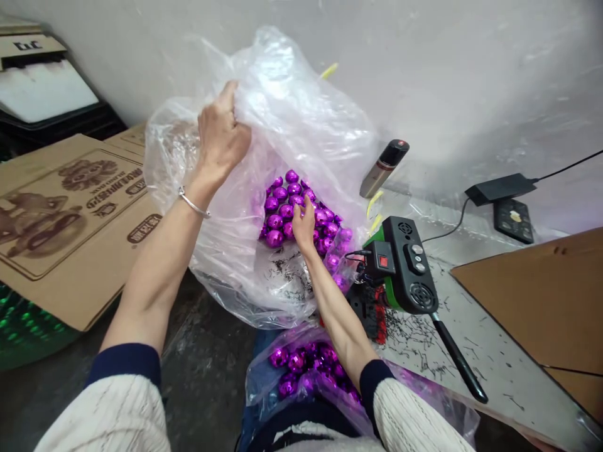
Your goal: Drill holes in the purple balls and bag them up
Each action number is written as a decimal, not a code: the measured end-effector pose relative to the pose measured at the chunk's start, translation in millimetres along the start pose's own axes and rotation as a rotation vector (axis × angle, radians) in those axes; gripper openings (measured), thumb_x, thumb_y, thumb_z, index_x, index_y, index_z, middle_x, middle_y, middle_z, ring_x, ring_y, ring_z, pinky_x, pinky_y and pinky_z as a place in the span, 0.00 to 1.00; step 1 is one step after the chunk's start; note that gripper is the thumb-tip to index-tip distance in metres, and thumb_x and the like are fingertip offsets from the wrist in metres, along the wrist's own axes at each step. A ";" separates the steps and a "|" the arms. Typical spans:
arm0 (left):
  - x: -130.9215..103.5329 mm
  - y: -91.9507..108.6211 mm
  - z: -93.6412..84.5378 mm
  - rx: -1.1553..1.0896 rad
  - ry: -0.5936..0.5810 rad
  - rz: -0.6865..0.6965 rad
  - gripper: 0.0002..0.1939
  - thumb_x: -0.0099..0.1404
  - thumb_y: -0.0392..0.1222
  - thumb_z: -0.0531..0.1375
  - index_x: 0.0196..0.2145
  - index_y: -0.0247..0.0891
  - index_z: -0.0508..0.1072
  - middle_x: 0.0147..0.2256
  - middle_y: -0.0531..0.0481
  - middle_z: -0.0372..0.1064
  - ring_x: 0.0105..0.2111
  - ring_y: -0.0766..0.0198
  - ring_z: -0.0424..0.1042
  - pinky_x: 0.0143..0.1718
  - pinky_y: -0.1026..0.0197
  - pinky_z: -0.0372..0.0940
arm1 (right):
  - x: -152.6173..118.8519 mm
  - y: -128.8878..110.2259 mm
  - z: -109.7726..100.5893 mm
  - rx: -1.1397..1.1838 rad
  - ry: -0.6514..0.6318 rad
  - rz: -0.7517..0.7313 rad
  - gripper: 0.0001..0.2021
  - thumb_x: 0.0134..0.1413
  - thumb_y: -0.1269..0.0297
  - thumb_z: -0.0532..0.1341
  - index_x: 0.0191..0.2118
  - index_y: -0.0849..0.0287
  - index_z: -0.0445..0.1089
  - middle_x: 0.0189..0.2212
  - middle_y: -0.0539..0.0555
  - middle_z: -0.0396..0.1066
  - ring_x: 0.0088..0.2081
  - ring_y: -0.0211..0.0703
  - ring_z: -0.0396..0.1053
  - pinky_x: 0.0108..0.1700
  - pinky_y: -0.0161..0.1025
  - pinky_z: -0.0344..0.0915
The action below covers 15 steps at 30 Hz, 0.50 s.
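A large clear plastic bag (301,107) lies spread open in front of me, holding many shiny purple balls (282,210) with faceted, mirror-like surfaces. My left hand (221,129) is closed on the upper left of this bag and lifts its film. Inside the bag, my right hand (304,223) touches the purple balls, its thumb and a finger apart; its other fingers are mostly hidden. Below, a second clear bag (257,383) with more purple balls (306,364) sits at my lap, partly covered by my right forearm.
Right of the bag stands a black and green machine (409,263) with a long black handle (459,358). Dark scraps litter the tabletop (452,326). A spray can (384,168), power adapter (502,188) and cardboard box (541,295) are on the right. Printed cardboard (70,207) covers green balls (28,320) at left.
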State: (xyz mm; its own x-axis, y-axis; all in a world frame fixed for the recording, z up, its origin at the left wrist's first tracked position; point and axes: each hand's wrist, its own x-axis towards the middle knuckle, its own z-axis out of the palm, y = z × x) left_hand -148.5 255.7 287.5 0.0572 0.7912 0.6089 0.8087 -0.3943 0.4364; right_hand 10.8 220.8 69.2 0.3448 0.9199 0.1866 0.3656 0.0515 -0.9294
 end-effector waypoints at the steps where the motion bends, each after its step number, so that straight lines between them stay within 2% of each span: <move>1: 1.7 -11.4 7.3 0.033 0.003 -0.066 0.18 0.69 0.26 0.50 0.55 0.22 0.67 0.45 0.43 0.73 0.57 0.39 0.71 0.57 0.36 0.61 | -3.5 -1.7 0.6 -0.050 -0.020 -0.005 0.26 0.67 0.59 0.49 0.65 0.65 0.58 0.65 0.66 0.60 0.67 0.51 0.59 0.69 0.52 0.57; 4: -0.1 -43.7 28.5 0.040 -0.033 -0.252 0.33 0.67 0.26 0.55 0.68 0.28 0.54 0.56 0.36 0.71 0.61 0.43 0.67 0.63 0.38 0.55 | -27.5 -12.5 -3.0 -0.238 -0.134 -0.096 0.23 0.65 0.62 0.52 0.62 0.65 0.64 0.66 0.67 0.60 0.66 0.53 0.60 0.68 0.54 0.59; 7: -10.6 -71.4 50.7 -0.028 -0.107 -0.326 0.45 0.69 0.33 0.57 0.73 0.28 0.33 0.68 0.32 0.54 0.65 0.44 0.59 0.67 0.36 0.48 | -70.1 -27.4 -16.3 -0.402 -0.145 -0.284 0.22 0.67 0.62 0.52 0.61 0.62 0.66 0.66 0.66 0.60 0.65 0.54 0.61 0.66 0.54 0.62; 9: -21.7 -84.4 65.2 -0.086 -0.151 -0.271 0.47 0.72 0.43 0.56 0.72 0.25 0.26 0.72 0.34 0.43 0.70 0.45 0.49 0.69 0.36 0.38 | -100.2 -32.8 -27.8 -0.478 -0.110 -0.363 0.22 0.68 0.61 0.51 0.63 0.61 0.65 0.66 0.66 0.60 0.66 0.54 0.61 0.65 0.54 0.63; 12: -43.7 -92.3 81.6 -0.090 -0.217 -0.141 0.48 0.73 0.59 0.49 0.71 0.17 0.31 0.74 0.36 0.38 0.74 0.47 0.27 0.70 0.35 0.24 | -131.5 -27.6 -43.7 -0.589 -0.060 -0.365 0.24 0.68 0.63 0.50 0.65 0.61 0.62 0.68 0.67 0.56 0.69 0.55 0.56 0.65 0.55 0.61; 15: -72.5 -90.9 86.3 0.006 -0.259 -0.063 0.49 0.70 0.67 0.49 0.72 0.24 0.44 0.74 0.36 0.34 0.74 0.42 0.20 0.69 0.31 0.19 | -144.2 -11.8 -57.5 -0.702 0.027 -0.300 0.25 0.68 0.65 0.50 0.67 0.62 0.60 0.70 0.68 0.53 0.72 0.59 0.49 0.66 0.61 0.58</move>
State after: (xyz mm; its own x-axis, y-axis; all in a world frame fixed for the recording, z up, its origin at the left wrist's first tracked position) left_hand -175.7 274.5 146.5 0.1539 0.9079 0.3899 0.8186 -0.3382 0.4642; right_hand 6.5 65.2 71.5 0.1615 0.8953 0.4152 0.9077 0.0303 -0.4184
